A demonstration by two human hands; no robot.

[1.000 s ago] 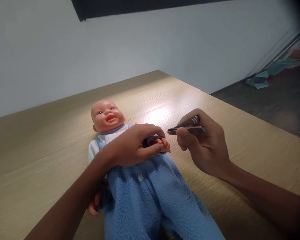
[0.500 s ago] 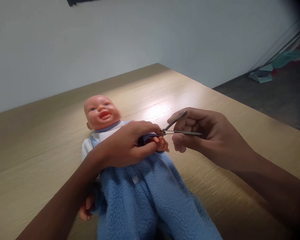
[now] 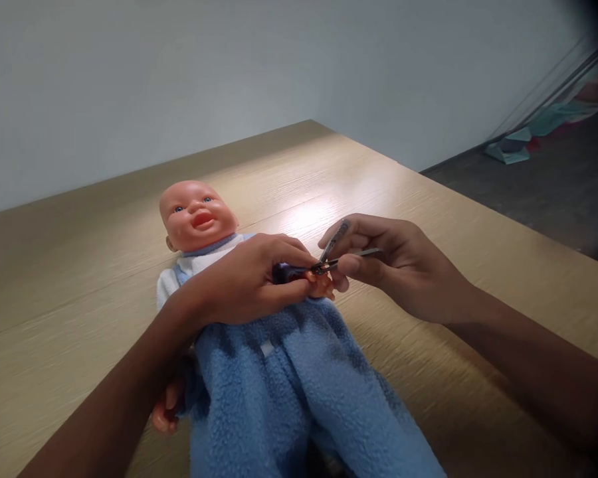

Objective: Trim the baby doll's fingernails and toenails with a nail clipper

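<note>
Metal clipper being gripped by right hand
Fleece-clad doll is being grasped by left hand; straight table edge is being noted well beyond both.

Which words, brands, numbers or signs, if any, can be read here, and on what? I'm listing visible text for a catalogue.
No readable text anywhere.
White tag on the doll's blue outfit: too small to read, if printed at all.
Nail clippers in the right hand: no marking legible.
Bluish items at far right: too blurred to tell.
</note>
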